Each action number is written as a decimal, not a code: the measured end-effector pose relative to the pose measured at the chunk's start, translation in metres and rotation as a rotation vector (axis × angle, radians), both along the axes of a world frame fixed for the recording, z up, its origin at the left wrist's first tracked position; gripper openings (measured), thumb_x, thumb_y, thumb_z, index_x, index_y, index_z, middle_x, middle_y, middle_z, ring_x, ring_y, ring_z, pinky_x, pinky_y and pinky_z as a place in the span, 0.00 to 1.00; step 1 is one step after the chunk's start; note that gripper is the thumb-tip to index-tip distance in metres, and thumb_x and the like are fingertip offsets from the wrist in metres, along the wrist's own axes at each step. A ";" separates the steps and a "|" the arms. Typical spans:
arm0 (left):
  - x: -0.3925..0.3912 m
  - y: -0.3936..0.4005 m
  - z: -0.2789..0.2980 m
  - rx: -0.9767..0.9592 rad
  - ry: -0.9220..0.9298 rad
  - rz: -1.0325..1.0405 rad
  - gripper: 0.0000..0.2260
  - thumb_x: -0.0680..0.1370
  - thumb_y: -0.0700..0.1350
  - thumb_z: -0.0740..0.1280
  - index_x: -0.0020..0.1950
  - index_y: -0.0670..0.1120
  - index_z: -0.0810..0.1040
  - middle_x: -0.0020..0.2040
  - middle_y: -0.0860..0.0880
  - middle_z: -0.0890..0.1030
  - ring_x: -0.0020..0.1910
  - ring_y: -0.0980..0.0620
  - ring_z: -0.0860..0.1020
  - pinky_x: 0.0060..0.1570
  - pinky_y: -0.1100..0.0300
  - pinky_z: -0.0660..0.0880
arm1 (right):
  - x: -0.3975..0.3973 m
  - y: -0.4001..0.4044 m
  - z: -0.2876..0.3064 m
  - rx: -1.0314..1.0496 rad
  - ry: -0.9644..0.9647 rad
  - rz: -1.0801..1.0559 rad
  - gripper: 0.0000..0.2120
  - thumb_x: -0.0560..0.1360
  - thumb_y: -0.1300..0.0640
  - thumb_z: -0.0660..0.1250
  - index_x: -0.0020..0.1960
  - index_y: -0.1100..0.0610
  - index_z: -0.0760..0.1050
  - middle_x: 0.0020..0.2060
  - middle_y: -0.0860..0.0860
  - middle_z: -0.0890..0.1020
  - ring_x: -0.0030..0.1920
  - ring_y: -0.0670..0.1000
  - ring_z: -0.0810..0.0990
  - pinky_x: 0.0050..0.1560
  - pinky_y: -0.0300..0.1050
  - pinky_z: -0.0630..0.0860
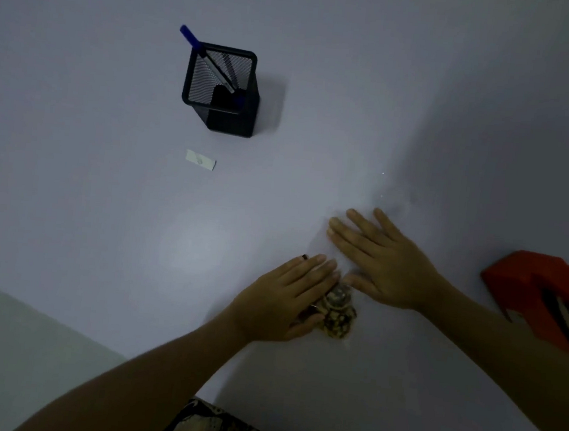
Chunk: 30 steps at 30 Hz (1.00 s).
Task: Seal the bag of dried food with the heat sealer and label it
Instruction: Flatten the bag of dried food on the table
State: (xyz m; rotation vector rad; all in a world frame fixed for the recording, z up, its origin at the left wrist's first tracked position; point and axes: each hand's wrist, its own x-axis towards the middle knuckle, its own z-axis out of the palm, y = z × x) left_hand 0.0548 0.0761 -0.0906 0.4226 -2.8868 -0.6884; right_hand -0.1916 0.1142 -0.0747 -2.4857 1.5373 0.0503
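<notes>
Pressing flat: I see both hands, left hand (279, 300) and right hand (379, 261), palms down, fingers spread, gripping nothing, on one clear bag (336, 309) near the table (74, 162) front edge. One red sealer (543, 303) at the right edge, one label (201, 159), one mesh holder (223, 89), one blue pen (192, 37).

Bag (336, 314) on tabletop (105, 199) under both hands; sealer (544, 300) right; label (201, 159) far left; pen (201, 53) in holder (223, 107) behind label.

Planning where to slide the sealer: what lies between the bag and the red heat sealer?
Only the right hand and forearm cross bare table, in the head view.
</notes>
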 end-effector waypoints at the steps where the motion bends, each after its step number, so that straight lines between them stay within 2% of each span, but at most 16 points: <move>1: 0.000 -0.001 0.000 -0.001 0.005 0.002 0.26 0.80 0.54 0.61 0.73 0.41 0.66 0.73 0.42 0.67 0.74 0.45 0.63 0.73 0.51 0.62 | 0.001 -0.003 0.000 -0.009 -0.007 0.027 0.31 0.80 0.39 0.47 0.76 0.58 0.58 0.75 0.55 0.60 0.76 0.58 0.56 0.75 0.61 0.52; 7: 0.000 -0.002 0.002 0.014 -0.015 0.026 0.25 0.79 0.54 0.61 0.72 0.41 0.67 0.73 0.42 0.68 0.74 0.44 0.64 0.72 0.50 0.63 | -0.027 -0.039 -0.003 -0.021 0.087 0.175 0.27 0.81 0.40 0.48 0.75 0.53 0.60 0.74 0.50 0.63 0.75 0.62 0.57 0.71 0.69 0.54; 11: 0.000 -0.003 0.004 0.015 -0.028 0.068 0.27 0.79 0.53 0.61 0.73 0.40 0.65 0.74 0.41 0.66 0.75 0.43 0.62 0.73 0.49 0.62 | -0.048 -0.059 0.000 -0.042 0.165 0.028 0.28 0.81 0.40 0.46 0.76 0.53 0.58 0.74 0.50 0.63 0.76 0.61 0.56 0.71 0.70 0.53; 14: 0.000 -0.003 0.004 0.023 -0.034 0.085 0.28 0.78 0.54 0.61 0.73 0.39 0.65 0.74 0.41 0.66 0.75 0.44 0.62 0.72 0.49 0.63 | -0.039 -0.060 0.004 -0.091 0.118 -0.074 0.29 0.81 0.40 0.45 0.76 0.56 0.57 0.75 0.52 0.62 0.76 0.61 0.54 0.72 0.70 0.52; 18: 0.001 -0.001 0.004 0.019 -0.028 0.103 0.28 0.78 0.55 0.62 0.72 0.40 0.67 0.73 0.42 0.67 0.74 0.45 0.63 0.72 0.50 0.63 | -0.010 -0.045 -0.001 -0.110 0.057 0.137 0.29 0.81 0.41 0.46 0.76 0.56 0.58 0.75 0.52 0.60 0.76 0.62 0.55 0.72 0.68 0.52; 22: 0.000 -0.001 0.004 0.028 -0.021 0.106 0.27 0.78 0.54 0.62 0.72 0.40 0.67 0.73 0.42 0.68 0.74 0.45 0.63 0.72 0.50 0.64 | -0.016 -0.049 -0.008 -0.062 0.132 0.227 0.27 0.81 0.41 0.47 0.76 0.53 0.57 0.75 0.51 0.61 0.76 0.61 0.55 0.71 0.70 0.54; 26: -0.002 -0.002 0.004 0.032 -0.035 0.102 0.27 0.78 0.54 0.61 0.73 0.40 0.66 0.73 0.42 0.67 0.74 0.44 0.63 0.72 0.49 0.63 | -0.048 -0.078 -0.004 -0.065 0.252 0.083 0.25 0.82 0.44 0.47 0.77 0.51 0.56 0.75 0.51 0.62 0.76 0.62 0.56 0.70 0.71 0.54; 30: -0.002 -0.001 0.003 0.034 -0.027 0.106 0.27 0.78 0.54 0.62 0.73 0.40 0.66 0.74 0.42 0.66 0.75 0.45 0.62 0.72 0.49 0.63 | -0.060 -0.090 0.002 -0.065 0.271 -0.035 0.24 0.83 0.45 0.47 0.77 0.52 0.55 0.76 0.50 0.60 0.76 0.61 0.54 0.70 0.72 0.51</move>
